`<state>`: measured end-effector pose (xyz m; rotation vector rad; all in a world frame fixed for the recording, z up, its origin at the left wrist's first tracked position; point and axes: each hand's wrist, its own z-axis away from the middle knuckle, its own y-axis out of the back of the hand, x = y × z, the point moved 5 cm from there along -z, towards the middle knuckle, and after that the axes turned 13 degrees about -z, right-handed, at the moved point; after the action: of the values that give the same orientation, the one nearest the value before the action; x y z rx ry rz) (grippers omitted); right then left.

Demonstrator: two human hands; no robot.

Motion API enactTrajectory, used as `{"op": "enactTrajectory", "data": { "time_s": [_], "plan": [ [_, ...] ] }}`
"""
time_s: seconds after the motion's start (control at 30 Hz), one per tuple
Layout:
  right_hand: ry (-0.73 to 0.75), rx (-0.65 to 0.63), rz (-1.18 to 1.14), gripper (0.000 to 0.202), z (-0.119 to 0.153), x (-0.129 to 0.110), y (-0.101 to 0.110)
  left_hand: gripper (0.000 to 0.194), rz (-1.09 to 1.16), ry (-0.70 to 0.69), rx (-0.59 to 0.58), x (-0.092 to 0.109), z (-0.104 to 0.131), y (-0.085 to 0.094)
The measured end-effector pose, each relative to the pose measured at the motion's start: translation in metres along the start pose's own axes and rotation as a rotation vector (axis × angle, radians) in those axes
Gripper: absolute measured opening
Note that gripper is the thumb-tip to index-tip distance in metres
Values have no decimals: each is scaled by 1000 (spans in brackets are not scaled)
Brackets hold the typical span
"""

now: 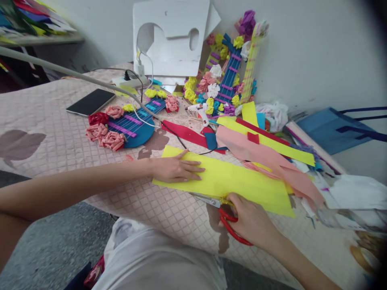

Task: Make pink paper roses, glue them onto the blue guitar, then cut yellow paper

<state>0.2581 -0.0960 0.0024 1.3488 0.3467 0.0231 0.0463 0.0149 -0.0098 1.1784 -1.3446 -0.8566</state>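
A long sheet of yellow crepe paper (236,181) lies slantwise on the table in front of me. My left hand (175,168) rests flat on its left part, fingers stretched out and pointing right. In my right hand (252,217) is a pair of scissors (231,229) with red handles, its fingers wrapped round the loops. The metal blades point left along the sheet's near edge. Whether any paper sits between the blades I cannot tell. Just beyond the sheet are a red paper strip (187,135) and a salmon-pink strip (254,149).
A blue paper guitar (142,133) with paper roses lies beyond my left hand, near a dark tablet (90,101). A white glue gun (199,110) and its cord lie behind the sheet. Decorated guitars (229,76) lean against the wall. Plastic bags (356,191) stand at right.
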Motion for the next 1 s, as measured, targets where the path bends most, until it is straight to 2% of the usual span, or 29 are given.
{"op": "enactTrajectory", "data": {
  "time_s": [0.2, 0.6, 0.83, 1.0],
  "plan": [
    [13, -15, -21, 39, -7, -5, 0, 46, -6, 2, -18, -3, 2, -10],
    [73, 11, 38, 37, -5, 0, -3, 45, -76, -15, -37, -1, 2, -9],
    [24, -15, -23, 40, -12, -10, 1, 45, -37, -1, -33, -1, 1, -7],
    [43, -27, -51, 39, -17, -16, 3, 46, 1, 5, -11, -3, 2, -9]
  ]
}}
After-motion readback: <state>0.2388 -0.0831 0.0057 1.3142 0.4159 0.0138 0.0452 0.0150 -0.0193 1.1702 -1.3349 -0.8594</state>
